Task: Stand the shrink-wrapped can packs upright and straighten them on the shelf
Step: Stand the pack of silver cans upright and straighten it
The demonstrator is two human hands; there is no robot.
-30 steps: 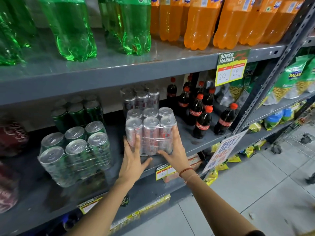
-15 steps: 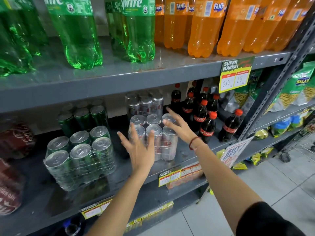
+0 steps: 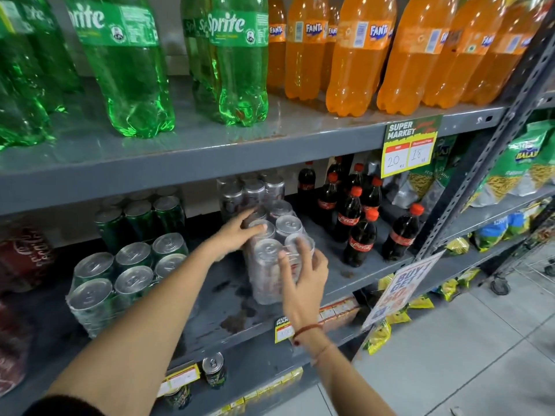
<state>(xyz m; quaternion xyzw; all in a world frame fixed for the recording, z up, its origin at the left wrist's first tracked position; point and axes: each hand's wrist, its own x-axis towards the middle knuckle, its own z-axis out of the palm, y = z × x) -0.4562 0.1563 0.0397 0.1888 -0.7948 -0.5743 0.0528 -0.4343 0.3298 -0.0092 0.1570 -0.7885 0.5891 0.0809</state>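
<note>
Grey metal shelving (image 3: 210, 151) fills the aisle, its middle shelf (image 3: 228, 298) scuffed and stained, with pale floor tiles (image 3: 450, 370) off at 4 o'clock. Up top stand green Sprite bottles (image 3: 129, 70) and orange Fanta bottles (image 3: 354, 61); a yellow price tag (image 3: 410, 147) hangs from the shelf edge. On the middle shelf, small cola bottles (image 3: 357, 226) with red caps stand at 2 o'clock of the silver can pack (image 3: 276, 253), which stands upright near the front edge, turned at an angle to it. A second silver pack (image 3: 249, 190) sits behind it at 12 o'clock, and the green can pack (image 3: 120, 277) stands well apart at 9 o'clock. The left hand (image 3: 237, 232) lies flat on the can tops at the pack's far end, fingers stretched and together. The right hand (image 3: 303, 274) cups the near right corner, fingers spread and curled against the wrap, a red thread round its wrist. A loose can (image 3: 213, 369) stands on the shelf below
</note>
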